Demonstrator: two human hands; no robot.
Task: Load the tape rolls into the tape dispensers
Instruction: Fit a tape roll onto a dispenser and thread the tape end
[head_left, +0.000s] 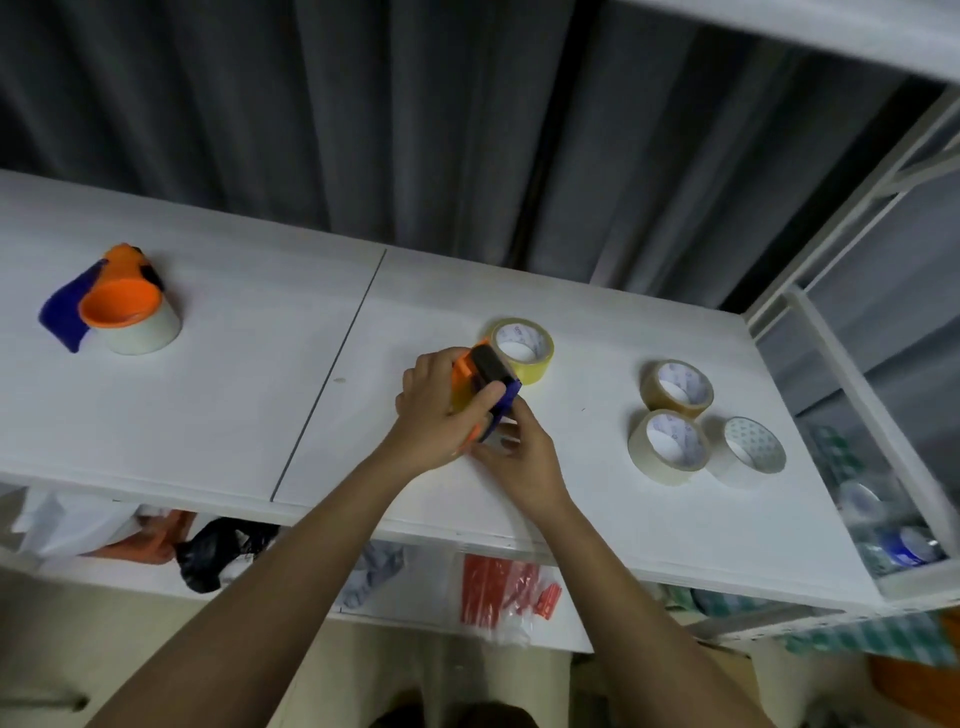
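An orange and blue tape dispenser is held over the middle of the white table. My left hand grips its body from the left, thumb across the top. My right hand holds its lower end from the right. A yellow tape roll stands just behind the dispenser, touching it or very close. To the right lie three more rolls: a brown one, a clear one and a white one. At the far left a second orange and blue dispenser holds a whitish roll.
A grey curtain hangs behind the table. A white shelf frame with bottles and packets stands at the right. Below the table's front edge a shelf carries bags and a packet of red parts.
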